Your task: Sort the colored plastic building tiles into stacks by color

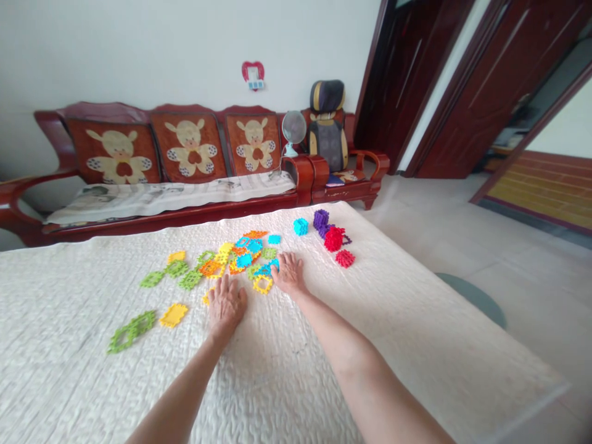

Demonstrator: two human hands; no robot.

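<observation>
My left hand (226, 305) lies palm down on the quilted cover with its fingers spread. A yellow interlocking tile (206, 297) shows partly from under its fingertips. Farther right, my right hand (290, 273) rests flat, fingers apart, its thumb side against a blue interlocking tile (264, 269). Just in front of it is a yellow frame-shaped tile (263, 284). Between and beyond both hands spreads a loose pile of flat plastic tiles, including an orange tile (211, 268), a green tile (190, 280) and a light blue tile (244, 260).
Assembled blue (300, 226), purple (320, 217) and red (333, 238) pieces stand at the right, beside a flat red stack (345, 258). A yellow tile (174, 315) and joined green tiles (132, 332) lie left. Beyond the quilted cover (393, 308) is a wooden sofa (303, 179).
</observation>
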